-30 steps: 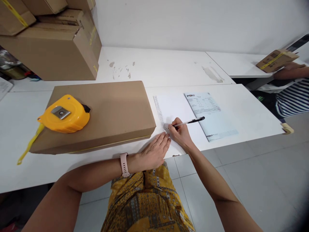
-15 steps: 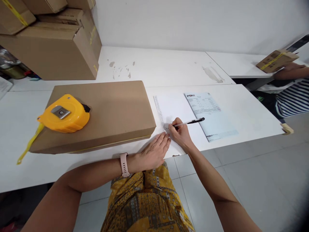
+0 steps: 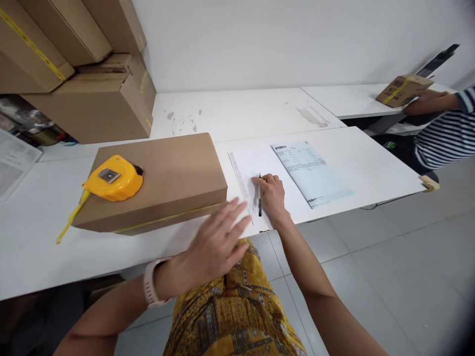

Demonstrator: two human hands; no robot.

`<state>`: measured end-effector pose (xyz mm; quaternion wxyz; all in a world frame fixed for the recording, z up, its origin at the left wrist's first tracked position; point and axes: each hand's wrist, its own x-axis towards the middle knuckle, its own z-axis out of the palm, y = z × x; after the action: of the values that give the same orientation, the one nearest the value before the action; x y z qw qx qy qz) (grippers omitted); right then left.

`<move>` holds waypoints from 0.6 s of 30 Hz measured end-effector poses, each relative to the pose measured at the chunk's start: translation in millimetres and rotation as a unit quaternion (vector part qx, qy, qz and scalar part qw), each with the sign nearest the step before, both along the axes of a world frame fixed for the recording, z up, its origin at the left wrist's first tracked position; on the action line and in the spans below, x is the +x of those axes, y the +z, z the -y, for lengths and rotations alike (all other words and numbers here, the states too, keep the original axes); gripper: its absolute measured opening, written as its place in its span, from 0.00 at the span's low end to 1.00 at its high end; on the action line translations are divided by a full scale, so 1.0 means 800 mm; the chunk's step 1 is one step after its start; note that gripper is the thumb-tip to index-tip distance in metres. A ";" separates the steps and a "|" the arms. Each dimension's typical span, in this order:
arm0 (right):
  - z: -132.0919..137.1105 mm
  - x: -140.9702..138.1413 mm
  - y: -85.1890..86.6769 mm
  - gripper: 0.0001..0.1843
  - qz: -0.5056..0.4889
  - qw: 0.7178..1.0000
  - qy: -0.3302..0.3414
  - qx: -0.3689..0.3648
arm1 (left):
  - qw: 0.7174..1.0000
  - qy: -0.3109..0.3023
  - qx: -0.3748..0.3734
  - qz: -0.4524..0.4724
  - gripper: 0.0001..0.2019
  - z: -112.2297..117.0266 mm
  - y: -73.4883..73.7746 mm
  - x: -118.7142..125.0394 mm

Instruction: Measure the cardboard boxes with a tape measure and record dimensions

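My right hand (image 3: 273, 197) is over a sheet of white paper (image 3: 256, 160), with its fingers curled around a black-and-clear pen (image 3: 260, 206) that points away from me. Small writing runs down the sheet's left edge. Slightly blurred, my left hand (image 3: 217, 242) hovers in front of the table edge, fingers spread and holding nothing. Left of the paper sits a closed cardboard box (image 3: 166, 168). On top of it rests a yellow tape measure (image 3: 115, 179), its yellow blade end hanging over the side. A pale blue printed booklet (image 3: 315, 173) lies to the right of my right hand.
Cardboard boxes (image 3: 96, 106) are stacked at the back left against the wall. A clear plastic container (image 3: 17, 160) stands at the far left. At the far right, another person's hand (image 3: 423, 99) is at a small taped box (image 3: 399, 91) on the adjoining table.
My left hand has lifted off the paper and moved back toward me. In my right hand the pen has swung from pointing sideways to lying lengthwise, away from the written edge.
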<state>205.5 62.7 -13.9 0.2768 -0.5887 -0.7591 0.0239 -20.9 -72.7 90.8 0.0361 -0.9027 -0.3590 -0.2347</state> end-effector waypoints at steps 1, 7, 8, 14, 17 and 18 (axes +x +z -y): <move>-0.001 0.000 -0.001 0.29 0.002 1.000 -0.006 0.001 | 0.997 0.046 0.038 0.040 0.24 0.006 0.019 -0.017; 0.003 0.003 0.009 0.27 -0.138 0.982 -0.055 0.112 | 0.894 0.361 0.229 0.133 0.36 -0.007 0.076 -0.121; 0.008 0.003 0.014 0.25 -0.168 0.974 -0.057 0.141 | 0.886 0.397 0.195 0.136 0.39 -0.014 0.075 -0.132; 0.099 -0.027 0.034 0.16 -0.276 0.937 0.008 0.214 | 0.866 0.464 0.057 0.179 0.31 -0.029 0.067 -0.143; 0.162 -0.061 0.042 0.15 -0.359 0.916 0.111 0.143 | 0.864 0.423 0.048 0.269 0.26 0.001 0.069 -0.118; 0.179 -0.072 0.047 0.15 -0.402 0.899 0.144 0.093 | 0.877 0.385 -0.008 0.289 0.25 0.017 0.069 -0.107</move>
<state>147.5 -80.8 23.9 0.6057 -0.3850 -0.6583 0.2271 -106.5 -86.2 146.1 0.0106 -0.5856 -0.6744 -0.4496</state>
